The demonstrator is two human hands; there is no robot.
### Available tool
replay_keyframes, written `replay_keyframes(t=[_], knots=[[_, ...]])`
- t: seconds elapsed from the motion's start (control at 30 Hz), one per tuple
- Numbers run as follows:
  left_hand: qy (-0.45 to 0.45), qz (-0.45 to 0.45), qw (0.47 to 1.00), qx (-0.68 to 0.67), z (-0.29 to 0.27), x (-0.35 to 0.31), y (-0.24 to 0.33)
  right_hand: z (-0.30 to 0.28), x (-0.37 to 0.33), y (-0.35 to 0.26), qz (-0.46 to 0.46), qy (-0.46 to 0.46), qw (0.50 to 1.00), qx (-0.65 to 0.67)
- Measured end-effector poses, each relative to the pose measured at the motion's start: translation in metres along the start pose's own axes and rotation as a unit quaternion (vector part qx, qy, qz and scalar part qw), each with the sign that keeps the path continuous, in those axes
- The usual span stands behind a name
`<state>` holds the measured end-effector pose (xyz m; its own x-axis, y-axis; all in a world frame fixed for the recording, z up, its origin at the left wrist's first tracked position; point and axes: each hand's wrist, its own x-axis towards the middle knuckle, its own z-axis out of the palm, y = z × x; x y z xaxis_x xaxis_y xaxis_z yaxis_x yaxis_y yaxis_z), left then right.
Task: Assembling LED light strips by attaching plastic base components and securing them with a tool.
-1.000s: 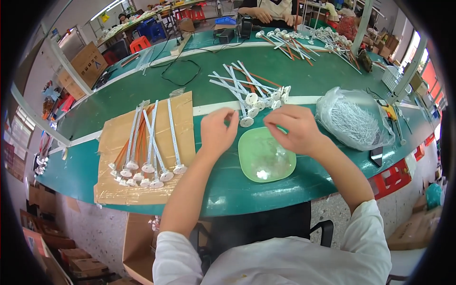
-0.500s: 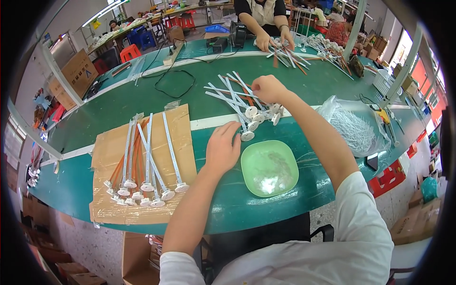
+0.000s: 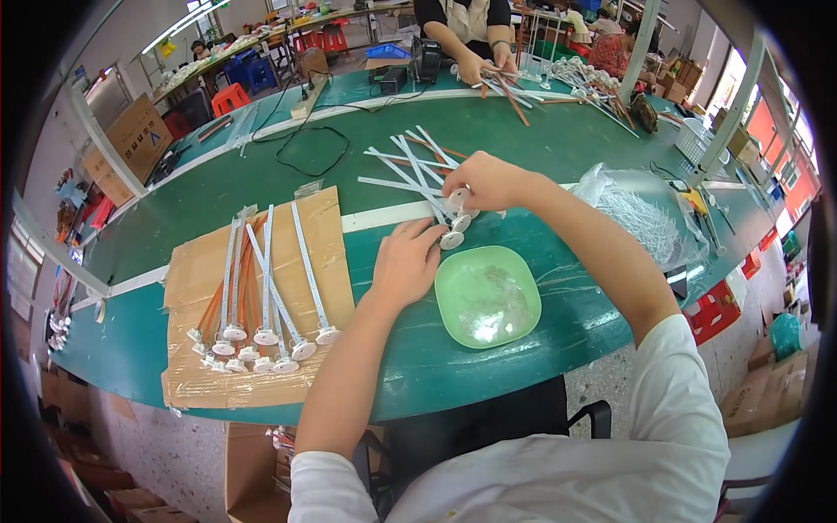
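My right hand (image 3: 490,181) is closed around the white round ends of some long strips, its fingertips partly hidden behind them. The pile of pale and orange-brown strips (image 3: 404,161) fans out beyond it toward the far left. Close by, my left hand (image 3: 406,266) lies with fingers stretched and thumb apart, the fingertips beside a white round end (image 3: 451,240). Whether they touch it is hard to see. A light green square bowl (image 3: 449,324) stands just in front of the hands, with small clear bits inside.
To the left, similar strips (image 3: 266,279) lie on a cardboard sheet (image 3: 196,270). A plastic bag of thin white ties (image 3: 641,222) sits at right, near pliers (image 3: 700,209). A black cable (image 3: 336,161) loops across the table. Across it, a co-worker's hands (image 3: 488,68) handle strips.
My right hand has moved a little nearer to me and leftward, onto the round ends. My left hand's fingers have come closer to the nearest round end. The view has shifted slightly.
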<state>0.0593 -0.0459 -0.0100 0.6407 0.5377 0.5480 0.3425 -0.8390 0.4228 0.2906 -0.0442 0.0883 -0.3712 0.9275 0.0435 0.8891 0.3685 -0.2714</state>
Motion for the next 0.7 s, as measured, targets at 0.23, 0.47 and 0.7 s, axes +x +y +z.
replay_keyframes(t=[0.23, 0.47, 0.7], knots=[[0.015, 0.028, 0.999, 0.004, -0.002, -0.003, -0.002, -0.053, -0.079, -0.052, -0.031, 0.085, 0.984, 0.153], [0.131, 0.05, 0.966, -0.218, -0.031, 0.004, 0.061, -0.012, -0.129, -0.082, -0.122, 0.294, 0.931, 0.176], [0.022, 0.045, 0.977, -0.208, -0.02, -0.006, 0.085, 0.044, -0.111, -0.076, -0.191, 0.36, 0.904, 0.128]])
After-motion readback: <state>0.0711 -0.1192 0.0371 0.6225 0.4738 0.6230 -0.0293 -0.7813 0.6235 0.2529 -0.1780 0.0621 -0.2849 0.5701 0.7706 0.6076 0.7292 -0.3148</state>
